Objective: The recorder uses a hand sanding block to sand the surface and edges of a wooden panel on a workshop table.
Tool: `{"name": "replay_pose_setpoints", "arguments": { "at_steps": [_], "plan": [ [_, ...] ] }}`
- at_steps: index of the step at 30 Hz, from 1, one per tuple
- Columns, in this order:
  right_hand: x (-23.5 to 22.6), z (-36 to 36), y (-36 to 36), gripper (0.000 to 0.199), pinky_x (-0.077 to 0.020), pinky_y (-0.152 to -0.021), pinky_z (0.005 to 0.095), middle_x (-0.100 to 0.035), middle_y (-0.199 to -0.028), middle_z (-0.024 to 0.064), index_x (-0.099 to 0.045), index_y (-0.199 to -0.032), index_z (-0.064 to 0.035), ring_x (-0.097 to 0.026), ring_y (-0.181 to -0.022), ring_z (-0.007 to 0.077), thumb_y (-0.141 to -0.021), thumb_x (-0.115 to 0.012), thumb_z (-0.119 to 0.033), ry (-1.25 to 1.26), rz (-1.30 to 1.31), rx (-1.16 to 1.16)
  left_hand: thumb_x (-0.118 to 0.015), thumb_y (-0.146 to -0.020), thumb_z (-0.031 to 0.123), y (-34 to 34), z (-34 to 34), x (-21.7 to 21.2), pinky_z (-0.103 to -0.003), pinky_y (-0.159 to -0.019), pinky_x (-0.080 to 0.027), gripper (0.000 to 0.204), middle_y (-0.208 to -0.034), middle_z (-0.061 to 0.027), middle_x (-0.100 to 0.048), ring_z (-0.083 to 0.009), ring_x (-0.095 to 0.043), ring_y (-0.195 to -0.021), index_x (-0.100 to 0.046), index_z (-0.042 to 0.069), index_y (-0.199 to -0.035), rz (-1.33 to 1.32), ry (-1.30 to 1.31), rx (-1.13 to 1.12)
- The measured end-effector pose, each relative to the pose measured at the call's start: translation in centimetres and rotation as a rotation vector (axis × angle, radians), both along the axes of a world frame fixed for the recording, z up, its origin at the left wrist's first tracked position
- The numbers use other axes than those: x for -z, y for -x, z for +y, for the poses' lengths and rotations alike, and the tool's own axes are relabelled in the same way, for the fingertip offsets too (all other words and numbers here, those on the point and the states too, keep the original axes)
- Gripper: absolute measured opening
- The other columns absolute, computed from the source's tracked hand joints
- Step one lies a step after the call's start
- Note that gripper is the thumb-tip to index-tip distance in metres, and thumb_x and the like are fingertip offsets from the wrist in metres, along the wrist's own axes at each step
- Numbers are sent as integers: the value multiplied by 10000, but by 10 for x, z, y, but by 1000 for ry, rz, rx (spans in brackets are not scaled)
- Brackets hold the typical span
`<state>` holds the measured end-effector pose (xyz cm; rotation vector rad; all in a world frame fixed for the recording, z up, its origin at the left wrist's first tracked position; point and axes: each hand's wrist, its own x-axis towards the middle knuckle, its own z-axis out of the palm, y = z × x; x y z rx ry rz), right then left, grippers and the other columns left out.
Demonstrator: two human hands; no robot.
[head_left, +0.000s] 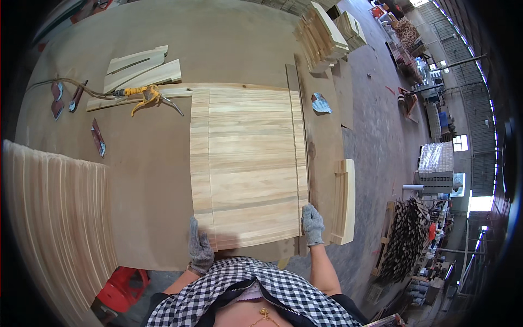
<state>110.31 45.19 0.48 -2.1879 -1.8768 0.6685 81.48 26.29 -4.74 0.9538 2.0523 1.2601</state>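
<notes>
One pale slatted wood panel (253,163) lies flat on a brown table (147,207), gloved left hand (201,252) open at its near left corner, right hand (312,224) at its right edge, grip impossible to tell, blue-white scrap (321,103) farther off, any print illegible.

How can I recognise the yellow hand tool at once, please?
On the brown table, find the large pale wooden panel before the person. Just left of its far left corner, the yellow hand tool lies at a wood strip. Unlike the pale wood around it, it is bright yellow, with a curved metal nozzle.
</notes>
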Motion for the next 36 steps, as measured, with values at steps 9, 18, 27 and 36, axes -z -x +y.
{"name": "replay_pose_setpoints", "arguments": {
  "at_steps": [9,18,27,36],
  "plan": [
    [-2,40,-15,294,-471,-800,361,-631,-996,140,-600,-1077,-41,-592,-923,297,-921,-457,-246,-354,11,-120,-432,-916,78,2,9,-18,-380,-1014,-340,398,-1332,-236,-412,-357,-420,-1224,-398,-91,-1275,110,45,5],
    [-30,291,119,305,-427,-863,366,-609,-1075,116,-582,-1103,-102,-552,-1015,308,-896,-469,-296,-414,-21,-472,-407,-926,118,-2,-1,-17,-392,-1004,-350,395,-1297,-265,-437,-375,-440,-1204,-411,-90,-1262,62,142,-46],
    [16,358,152,457,-412,-871,409,-582,-1118,144,-589,-1093,-118,-521,-1045,353,-870,-414,-477,-96,-76,-464,-395,-938,161,-7,-19,1,-421,-1014,-330,402,-1285,-270,-445,-393,-435,-1201,-425,-102,-1240,92,164,-60],
    [40,354,135,278,-450,-777,434,-603,-1010,119,-577,-1030,-119,-554,-932,350,-896,-425,-309,-480,-201,-660,-378,-944,175,-10,-20,4,-422,-1019,-323,407,-1288,-256,-449,-377,-437,-1203,-419,-82,-1257,121,171,-88]
  ]
}}
